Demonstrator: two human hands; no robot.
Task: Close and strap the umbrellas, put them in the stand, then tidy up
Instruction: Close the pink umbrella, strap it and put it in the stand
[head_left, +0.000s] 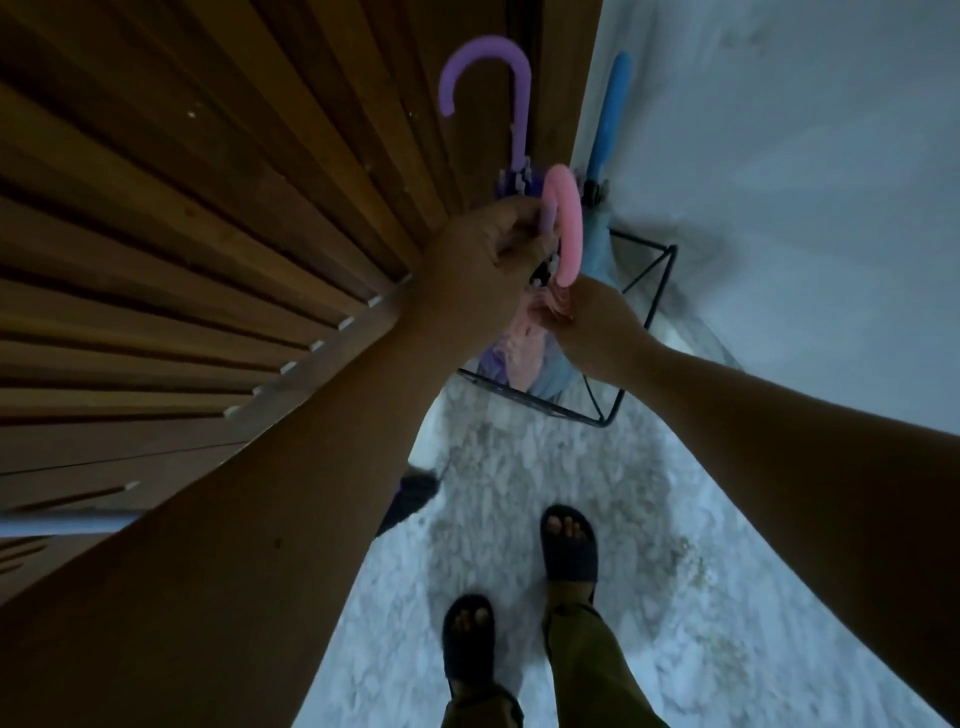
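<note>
Three closed umbrellas stood in the wire stand (660, 291), the left hand (483, 249) and right hand (587, 322) both pinching the pink umbrella (563, 228), so tidying remained.

The black wire stand (608, 410) shows only in part, its near-left side hidden behind the person's left hand (483, 254) and right hand (592, 332). The pink umbrella (519, 343) shaft is masked by both hands, and a dark object (410, 493) beside the left forearm is too blurred to identify.
</note>
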